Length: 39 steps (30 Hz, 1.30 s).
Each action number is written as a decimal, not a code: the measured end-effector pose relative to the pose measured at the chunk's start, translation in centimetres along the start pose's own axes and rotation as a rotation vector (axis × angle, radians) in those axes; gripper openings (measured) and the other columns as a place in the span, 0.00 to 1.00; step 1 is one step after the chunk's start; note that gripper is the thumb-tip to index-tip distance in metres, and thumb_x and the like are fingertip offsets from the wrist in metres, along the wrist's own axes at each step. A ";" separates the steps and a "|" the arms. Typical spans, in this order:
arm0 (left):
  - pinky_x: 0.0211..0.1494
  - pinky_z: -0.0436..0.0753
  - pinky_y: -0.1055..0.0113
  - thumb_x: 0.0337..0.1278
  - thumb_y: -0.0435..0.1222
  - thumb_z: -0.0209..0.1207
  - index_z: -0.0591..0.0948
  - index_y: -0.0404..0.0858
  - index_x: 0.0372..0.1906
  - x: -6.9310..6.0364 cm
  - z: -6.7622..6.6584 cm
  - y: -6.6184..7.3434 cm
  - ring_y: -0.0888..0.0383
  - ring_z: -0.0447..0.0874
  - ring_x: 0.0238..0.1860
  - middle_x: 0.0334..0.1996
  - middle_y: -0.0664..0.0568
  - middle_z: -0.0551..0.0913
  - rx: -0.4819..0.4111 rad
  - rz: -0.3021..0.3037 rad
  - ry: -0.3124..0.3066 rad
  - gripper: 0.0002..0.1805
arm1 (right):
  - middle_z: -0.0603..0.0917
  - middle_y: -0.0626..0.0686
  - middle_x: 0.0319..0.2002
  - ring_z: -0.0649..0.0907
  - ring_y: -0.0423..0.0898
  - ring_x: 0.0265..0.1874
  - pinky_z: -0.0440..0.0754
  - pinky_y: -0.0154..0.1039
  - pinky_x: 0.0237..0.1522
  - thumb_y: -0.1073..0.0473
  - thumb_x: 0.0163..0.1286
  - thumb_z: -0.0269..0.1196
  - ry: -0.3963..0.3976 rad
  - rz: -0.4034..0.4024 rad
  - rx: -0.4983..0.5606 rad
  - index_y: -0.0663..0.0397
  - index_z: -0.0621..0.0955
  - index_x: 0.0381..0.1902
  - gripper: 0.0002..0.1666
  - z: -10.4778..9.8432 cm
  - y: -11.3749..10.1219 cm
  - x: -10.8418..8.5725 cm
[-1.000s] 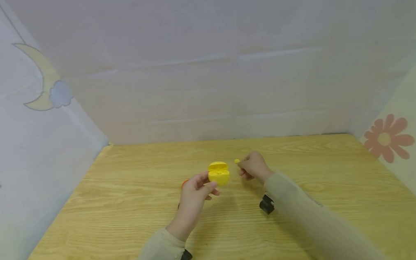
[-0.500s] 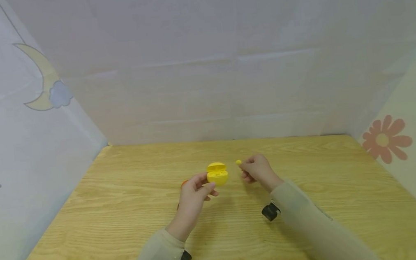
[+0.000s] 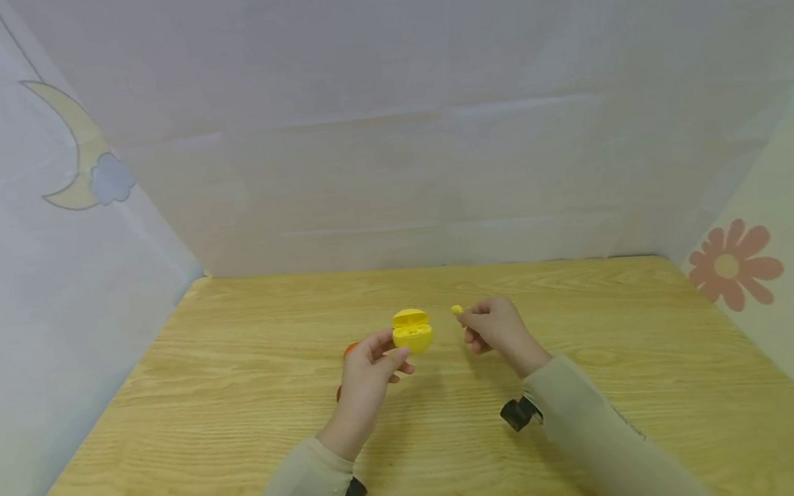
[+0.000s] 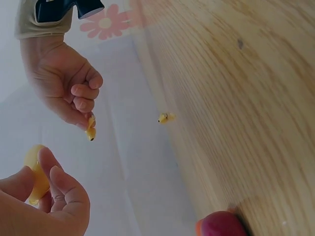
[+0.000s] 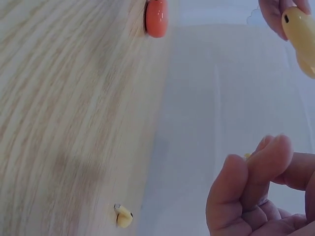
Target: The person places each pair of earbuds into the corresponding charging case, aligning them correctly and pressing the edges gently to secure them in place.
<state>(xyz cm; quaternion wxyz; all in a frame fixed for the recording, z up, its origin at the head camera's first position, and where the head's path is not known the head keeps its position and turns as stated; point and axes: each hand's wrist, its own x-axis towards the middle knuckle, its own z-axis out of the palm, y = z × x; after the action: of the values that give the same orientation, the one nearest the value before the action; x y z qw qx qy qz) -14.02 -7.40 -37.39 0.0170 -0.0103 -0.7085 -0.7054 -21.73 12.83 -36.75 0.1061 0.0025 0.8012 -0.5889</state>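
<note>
My left hand grips a small yellow earbud case above the table, thumb on its near side, its lid raised. To the right, my right hand pinches a yellow earbud by fingertips and thumb, apart from the case. In the left wrist view the held earbud points downward; in the right wrist view the fingers mostly hide it. A second yellow earbud lies on the tabletop, also visible in the right wrist view as a small earbud.
A rounded red-orange object rests on the wooden table, mostly covered by my left hand in the head view. Pale cloth walls with printed shapes rise at the back and sides. Each wrist carries a black camera.
My right hand has shifted slightly right and toward me with the earbud. The left hand and case have drifted a little left in the head view; both grips stay the same.
</note>
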 end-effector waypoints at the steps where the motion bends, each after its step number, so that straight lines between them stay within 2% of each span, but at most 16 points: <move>1: 0.35 0.76 0.67 0.65 0.31 0.59 0.75 0.26 0.58 0.0 0.0 0.0 0.61 0.82 0.30 0.47 0.41 0.83 0.001 -0.001 0.002 0.20 | 0.78 0.52 0.18 0.75 0.39 0.14 0.78 0.33 0.22 0.64 0.71 0.58 0.002 0.001 0.004 0.71 0.78 0.38 0.10 0.0 0.0 -0.1; 15: 0.35 0.75 0.68 0.64 0.30 0.59 0.75 0.26 0.57 0.2 0.1 -0.1 0.61 0.82 0.30 0.48 0.41 0.82 -0.008 -0.011 0.007 0.19 | 0.77 0.52 0.20 0.74 0.40 0.16 0.80 0.35 0.26 0.62 0.72 0.58 -0.018 -0.041 -0.002 0.66 0.77 0.36 0.10 -0.3 -0.5 -2.3; 23: 0.35 0.76 0.68 0.64 0.30 0.58 0.75 0.26 0.57 0.1 0.2 -0.1 0.62 0.82 0.30 0.48 0.41 0.82 -0.016 -0.008 0.007 0.19 | 0.76 0.52 0.18 0.74 0.41 0.16 0.79 0.34 0.25 0.62 0.72 0.58 -0.035 -0.068 0.013 0.69 0.78 0.39 0.11 -0.1 -1.3 -3.6; 34: 0.36 0.75 0.67 0.65 0.30 0.58 0.75 0.26 0.56 0.0 0.4 -0.2 0.61 0.83 0.30 0.48 0.41 0.82 -0.023 -0.027 0.019 0.18 | 0.77 0.51 0.19 0.74 0.41 0.18 0.77 0.34 0.25 0.61 0.71 0.60 -0.043 -0.112 0.018 0.69 0.79 0.42 0.12 0.8 -1.9 -5.1; 39: 0.37 0.75 0.66 0.65 0.30 0.58 0.75 0.25 0.57 -0.2 0.4 -0.1 0.60 0.83 0.30 0.49 0.40 0.81 -0.019 -0.026 0.018 0.18 | 0.76 0.51 0.18 0.73 0.41 0.19 0.76 0.33 0.24 0.62 0.71 0.60 -0.053 -0.127 0.053 0.70 0.79 0.41 0.12 1.2 -2.2 -5.6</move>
<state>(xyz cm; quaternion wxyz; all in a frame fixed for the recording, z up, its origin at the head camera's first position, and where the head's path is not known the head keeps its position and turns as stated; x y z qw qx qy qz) -13.86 -6.99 -37.48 0.0139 0.0049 -0.7018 -0.7122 -16.34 11.70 -34.04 0.0896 -0.0613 0.7809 -0.6152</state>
